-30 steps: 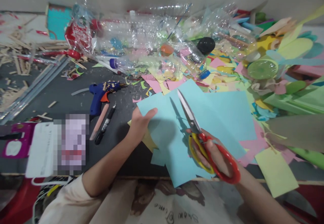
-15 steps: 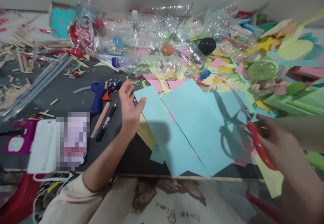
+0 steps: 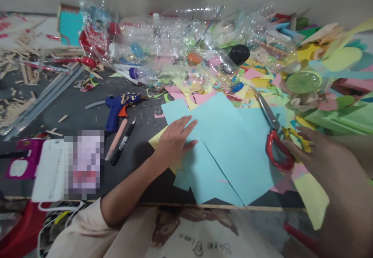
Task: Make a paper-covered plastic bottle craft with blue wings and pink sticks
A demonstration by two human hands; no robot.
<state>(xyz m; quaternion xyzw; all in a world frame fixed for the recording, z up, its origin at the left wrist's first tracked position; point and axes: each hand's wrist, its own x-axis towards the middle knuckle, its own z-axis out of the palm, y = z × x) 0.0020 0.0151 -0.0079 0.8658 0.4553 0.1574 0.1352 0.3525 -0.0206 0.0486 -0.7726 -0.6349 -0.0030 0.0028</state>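
Observation:
My left hand (image 3: pixel 176 137) lies flat on the light-blue paper sheets (image 3: pixel 227 133), its fingers stretched and a little apart. Beneath its wrist, yellow paper sticks out. On the right, the scissors (image 3: pixel 273 128) are low over the blue paper, blades pointing away from me and one red loop showing. My right hand (image 3: pixel 317 149) is closed around the other side of their handle, where a yellow part shows between the fingers. A pale yellow strip of paper (image 3: pixel 313 199) hangs over the table edge below that hand.
Left of the paper lie a blue glue gun (image 3: pixel 115 110), a black marker (image 3: pixel 124 143) and a phone (image 3: pixel 86 161). Clear plastic bottles (image 3: pixel 171 73) and coloured paper scraps (image 3: pixel 256 77) crowd the back. Wooden sticks (image 3: pixel 27 69) are scattered at far left.
My left hand has moved right and down from beside the paper onto it. The scissors have been lowered toward the paper and turned, and their red loop has swung left.

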